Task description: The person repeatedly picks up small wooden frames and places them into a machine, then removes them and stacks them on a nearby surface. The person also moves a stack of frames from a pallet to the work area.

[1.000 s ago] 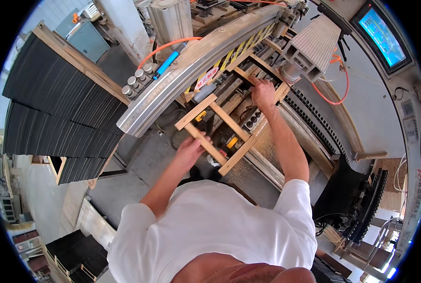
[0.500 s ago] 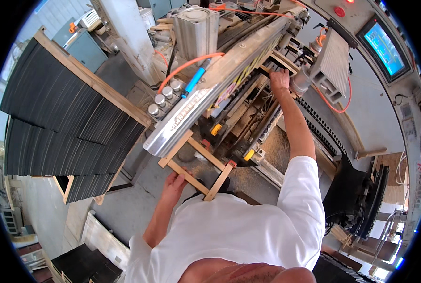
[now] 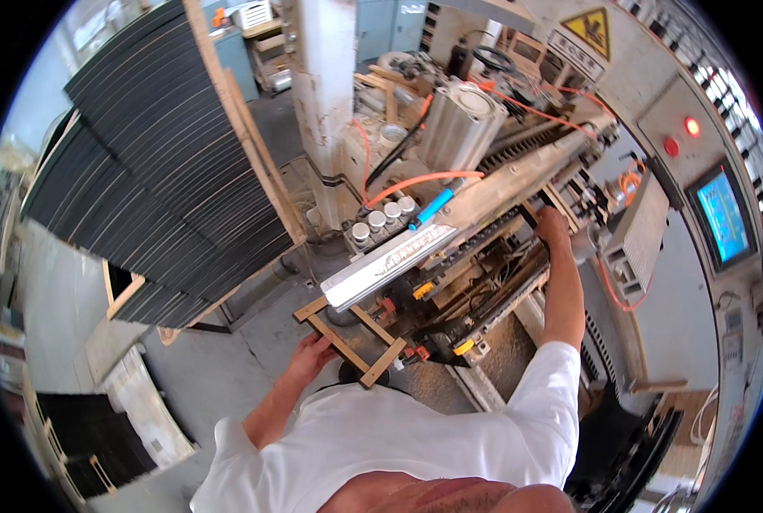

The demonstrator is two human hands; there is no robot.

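Observation:
A small ladder-like wooden frame (image 3: 337, 341) of pale slats with dark edges is in front of me, at the machine's near end. My left hand (image 3: 311, 357) grips its left slat, fingers curled under the wood. The frame's right side lies close to two red pads (image 3: 387, 308) on the machine's rails. Farther off and to the right, my right hand (image 3: 553, 225) reaches between the machine's beams. Its fingers are bent down beside a dark bar and pale wooden slats (image 3: 563, 203); their tips are hidden, so what they hold cannot be made out.
A silver beam (image 3: 390, 265) with a blue marker (image 3: 433, 209) on it crosses above the rails. Yellow-tipped clamps (image 3: 464, 346) sit along the rails. A tall stack of dark panels (image 3: 168, 171) stands left. A lit control screen (image 3: 724, 214) is at right.
The view has swung, so the machine sits lower and farther right in the picture. My left hand stays on the frame, and my right hand stays between the beams.

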